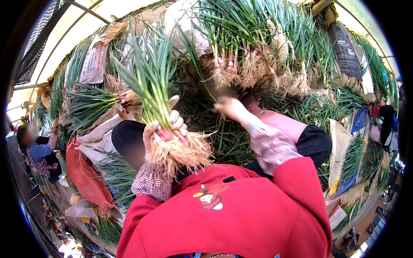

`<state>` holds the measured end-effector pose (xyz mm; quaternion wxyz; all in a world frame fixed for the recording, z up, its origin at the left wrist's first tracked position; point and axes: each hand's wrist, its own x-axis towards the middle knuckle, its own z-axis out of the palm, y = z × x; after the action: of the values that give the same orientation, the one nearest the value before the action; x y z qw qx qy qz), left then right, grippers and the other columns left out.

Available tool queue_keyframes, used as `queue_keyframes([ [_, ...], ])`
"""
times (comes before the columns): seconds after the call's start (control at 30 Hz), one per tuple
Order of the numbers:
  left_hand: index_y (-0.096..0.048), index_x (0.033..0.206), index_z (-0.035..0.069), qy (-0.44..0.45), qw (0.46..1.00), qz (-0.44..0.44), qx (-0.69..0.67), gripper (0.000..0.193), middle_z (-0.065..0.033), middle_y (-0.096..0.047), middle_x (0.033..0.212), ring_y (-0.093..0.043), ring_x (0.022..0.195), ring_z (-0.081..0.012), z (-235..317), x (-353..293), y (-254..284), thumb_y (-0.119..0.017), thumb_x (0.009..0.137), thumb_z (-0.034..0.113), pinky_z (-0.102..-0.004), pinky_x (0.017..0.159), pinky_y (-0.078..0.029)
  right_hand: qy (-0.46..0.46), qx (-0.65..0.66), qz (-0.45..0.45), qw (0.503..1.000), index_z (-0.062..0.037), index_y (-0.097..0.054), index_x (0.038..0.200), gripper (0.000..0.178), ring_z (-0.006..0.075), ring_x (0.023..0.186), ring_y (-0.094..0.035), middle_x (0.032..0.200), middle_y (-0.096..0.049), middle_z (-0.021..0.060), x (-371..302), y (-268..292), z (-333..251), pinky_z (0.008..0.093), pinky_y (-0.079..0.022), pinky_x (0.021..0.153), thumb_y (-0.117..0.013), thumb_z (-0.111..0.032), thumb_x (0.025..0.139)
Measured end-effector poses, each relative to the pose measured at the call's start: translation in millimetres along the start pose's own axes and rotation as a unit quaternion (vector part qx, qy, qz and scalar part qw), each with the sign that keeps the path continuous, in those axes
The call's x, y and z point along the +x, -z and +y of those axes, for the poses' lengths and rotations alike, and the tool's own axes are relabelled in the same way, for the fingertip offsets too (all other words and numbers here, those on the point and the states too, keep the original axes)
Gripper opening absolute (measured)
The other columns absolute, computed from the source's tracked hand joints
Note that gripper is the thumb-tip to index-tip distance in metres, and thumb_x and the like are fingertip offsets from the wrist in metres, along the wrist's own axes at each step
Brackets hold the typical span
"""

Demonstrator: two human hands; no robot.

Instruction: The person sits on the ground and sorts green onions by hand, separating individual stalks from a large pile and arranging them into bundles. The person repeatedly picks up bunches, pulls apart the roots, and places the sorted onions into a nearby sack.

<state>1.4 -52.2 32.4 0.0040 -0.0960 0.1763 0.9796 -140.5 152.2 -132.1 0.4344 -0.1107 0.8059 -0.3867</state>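
My left hand (165,131) is closed round a bunch of green garlic (155,96), just above its pinkish bulbs. Long green leaves fan up and away from the fist, and a thick tuft of pale roots (183,152) hangs toward my lap. To the right, my right hand (232,109) is partly smeared by motion. Its fingers are closed at the lower end of a long, loose green garlic leaf (198,64), which slants up to the left. Beneath both hands lies a heap of stripped green leaves (228,139).
Rooted bundles of green garlic (254,56) stand along the far side. Another bundle (92,105) lies at the left, near a red-orange sack (86,172). White sacking (340,150) is at the right. Other people (41,150) sit at the far left and far right.
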Motion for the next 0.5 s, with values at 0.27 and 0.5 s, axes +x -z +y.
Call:
queue_keyframes([
  [0.27, -0.053, 0.118, 0.0, 0.057, 0.986, 0.15, 0.032, 0.042, -0.0149, -0.06, 0.113, -0.052, 0.118, -0.0312, -1, -8, 31, -0.057, 0.081, 0.02, -0.0495, 0.108, -0.035, 0.087, 0.224, -0.076, 0.968, -0.007, -0.071, 0.087, 0.022, 0.0049, 0.056, -0.051, 0.06, -0.056, -0.0026, 19, 7, -80, 0.0204, -0.038, 0.05, -0.071, -0.029, 0.084],
  [0.5, -0.048, 0.126, -0.002, 0.115, 0.987, 0.107, -0.02, 0.049, -0.021, -0.053, 0.127, -0.055, 0.113, -0.0324, -31, 4, 28, -0.056, 0.083, 0.021, -0.049, 0.1, -0.042, 0.124, 0.421, -0.144, 0.887, -0.0077, -0.057, 0.079, 0.025, 0.0046, 0.064, -0.051, 0.071, -0.06, -0.0015, -6, -31, -91, 0.022, -0.041, 0.058, -0.065, -0.028, 0.09],
])
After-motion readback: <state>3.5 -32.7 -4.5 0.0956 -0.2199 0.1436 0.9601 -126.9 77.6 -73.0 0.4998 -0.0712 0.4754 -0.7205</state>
